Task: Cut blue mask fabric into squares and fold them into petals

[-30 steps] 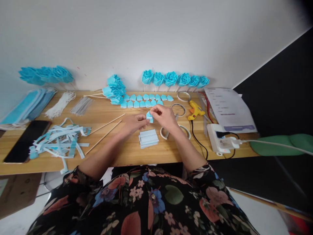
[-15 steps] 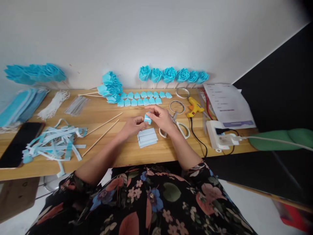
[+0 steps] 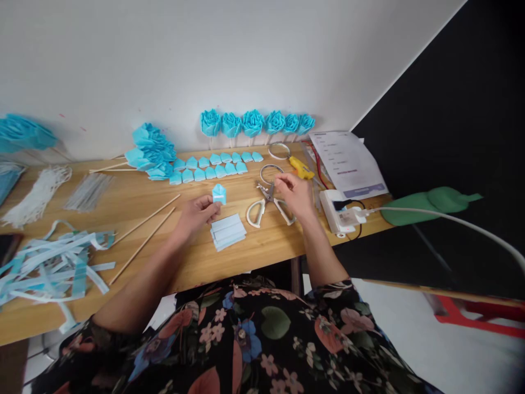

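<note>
My left hand (image 3: pixel 198 212) pinches a small folded blue petal (image 3: pixel 219 193) upright above the wooden table (image 3: pixel 172 262). A little stack of pale blue rectangles (image 3: pixel 228 231) lies just below it. My right hand (image 3: pixel 296 195) is off to the right, over the white-handled scissors (image 3: pixel 266 205), with its fingers curled near the blades; whether it grips anything is unclear. Two rows of folded blue petals (image 3: pixel 213 167) lie further back, and blue roses (image 3: pixel 254 121) lean on the wall.
A yellow glue gun (image 3: pixel 302 167), tape rings (image 3: pixel 269 173), a white power strip (image 3: pixel 340 214) and printed sheets (image 3: pixel 346 162) crowd the right side. Wooden sticks (image 3: pixel 144 229), blue strip scraps (image 3: pixel 49 265) and white elastic loops (image 3: pixel 35 197) lie left. A green object (image 3: pixel 426 205) sticks out past the table's right edge.
My right hand let go of the petal and moved right to the scissors. The left hand keeps the petal. The view has swung to the right.
</note>
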Demonstrator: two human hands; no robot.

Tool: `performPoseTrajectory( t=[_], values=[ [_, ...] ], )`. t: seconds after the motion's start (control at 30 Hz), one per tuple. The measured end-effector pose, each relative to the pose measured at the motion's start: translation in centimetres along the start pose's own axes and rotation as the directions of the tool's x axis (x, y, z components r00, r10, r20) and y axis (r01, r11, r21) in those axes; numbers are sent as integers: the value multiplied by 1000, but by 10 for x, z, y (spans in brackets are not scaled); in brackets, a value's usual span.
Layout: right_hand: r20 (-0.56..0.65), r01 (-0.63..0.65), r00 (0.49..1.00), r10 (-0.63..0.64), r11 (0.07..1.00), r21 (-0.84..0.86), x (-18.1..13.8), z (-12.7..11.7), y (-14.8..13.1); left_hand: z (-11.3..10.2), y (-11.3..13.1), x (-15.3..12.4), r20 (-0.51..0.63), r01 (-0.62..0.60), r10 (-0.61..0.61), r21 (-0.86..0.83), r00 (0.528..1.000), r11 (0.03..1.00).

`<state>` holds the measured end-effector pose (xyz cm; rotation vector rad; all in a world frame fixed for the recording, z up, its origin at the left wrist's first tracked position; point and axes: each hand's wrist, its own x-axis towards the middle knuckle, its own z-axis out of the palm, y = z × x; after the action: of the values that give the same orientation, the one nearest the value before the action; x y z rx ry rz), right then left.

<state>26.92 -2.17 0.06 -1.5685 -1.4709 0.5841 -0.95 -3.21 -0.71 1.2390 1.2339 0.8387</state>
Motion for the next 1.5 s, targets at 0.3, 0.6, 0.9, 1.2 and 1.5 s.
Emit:
performPoseTrajectory(
  t=[0.3, 0.6, 0.9, 1.2, 1.5],
  values=[
    [99, 27, 995, -7, 979, -201, -5, 18, 29, 1, 1, 0, 19, 0, 0, 3, 1000, 1000],
    [71, 10, 997, 9, 965, -262, -2, 25, 35, 1, 3, -1, 35, 4, -5, 25, 999, 1000],
    [-130, 106, 986, -104, 994, 11, -18, 16, 0, 0, -1, -1, 68, 2, -2, 11, 998, 1000],
    [105, 676, 729, -676, 736, 43, -31, 31, -45, 0, 12, -9, 270, 13, -32, 73, 962, 997],
    [221, 731, 648, -729, 677, 86, -29, 56, -38, -2, 14, -12, 360, -15, -3, 49, 933, 999]
  ],
)
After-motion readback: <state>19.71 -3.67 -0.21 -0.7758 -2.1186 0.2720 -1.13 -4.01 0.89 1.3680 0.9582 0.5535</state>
